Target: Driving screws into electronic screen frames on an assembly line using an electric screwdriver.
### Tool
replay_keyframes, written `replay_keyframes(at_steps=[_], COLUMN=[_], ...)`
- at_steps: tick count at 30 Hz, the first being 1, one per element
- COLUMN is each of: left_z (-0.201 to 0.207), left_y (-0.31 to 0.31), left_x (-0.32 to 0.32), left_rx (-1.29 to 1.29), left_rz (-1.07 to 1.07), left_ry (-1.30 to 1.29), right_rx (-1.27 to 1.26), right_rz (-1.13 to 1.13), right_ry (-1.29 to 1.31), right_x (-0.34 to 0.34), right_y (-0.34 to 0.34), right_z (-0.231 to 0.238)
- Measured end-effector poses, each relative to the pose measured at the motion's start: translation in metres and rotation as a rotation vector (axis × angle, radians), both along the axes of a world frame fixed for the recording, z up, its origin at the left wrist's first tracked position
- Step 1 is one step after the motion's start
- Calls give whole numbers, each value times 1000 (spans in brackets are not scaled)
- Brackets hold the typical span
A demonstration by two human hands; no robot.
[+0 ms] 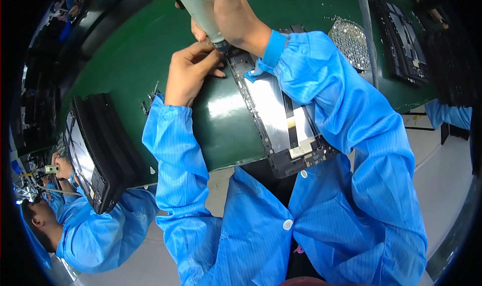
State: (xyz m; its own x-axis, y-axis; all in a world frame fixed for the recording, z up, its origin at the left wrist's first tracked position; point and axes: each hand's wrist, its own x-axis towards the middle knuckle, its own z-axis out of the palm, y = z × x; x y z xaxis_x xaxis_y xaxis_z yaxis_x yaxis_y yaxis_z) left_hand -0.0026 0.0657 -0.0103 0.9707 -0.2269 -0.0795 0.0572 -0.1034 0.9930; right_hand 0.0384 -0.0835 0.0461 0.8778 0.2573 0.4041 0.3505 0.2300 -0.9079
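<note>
A pale green electric screwdriver slants down from the top edge, its dark tip at the far left corner of a flat electronic panel. Wrapped round its body is my right hand, with a blue band at the wrist. My left hand bends in beside the tip, thumb and fingers pinched together at the panel's corner; whatever lies between them is hidden. The panel has a black frame, shiny silver plates and a pale connector piece near its close end, which overhangs the table edge. My right forearm covers part of its right side.
The green table carries a round tray of small shiny screws at the right, with loose ones scattered beyond. Stacked panels stand left and far right. Small metal parts lie near my left sleeve. A co-worker sits at left.
</note>
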Motion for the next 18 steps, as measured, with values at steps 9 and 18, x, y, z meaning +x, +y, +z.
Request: replay_keyframes(at_steps=[9,18], left_z=[2,-2], left_y=[0,5], left_x=[1,1], left_rx=[31,65], left_rz=[10,9], left_ry=[-4,-22], right_rx=[-67,41], right_rz=[-123,-68], right_ry=[-198,-177], right_x=[6,5], right_y=[7,8], right_z=[2,3])
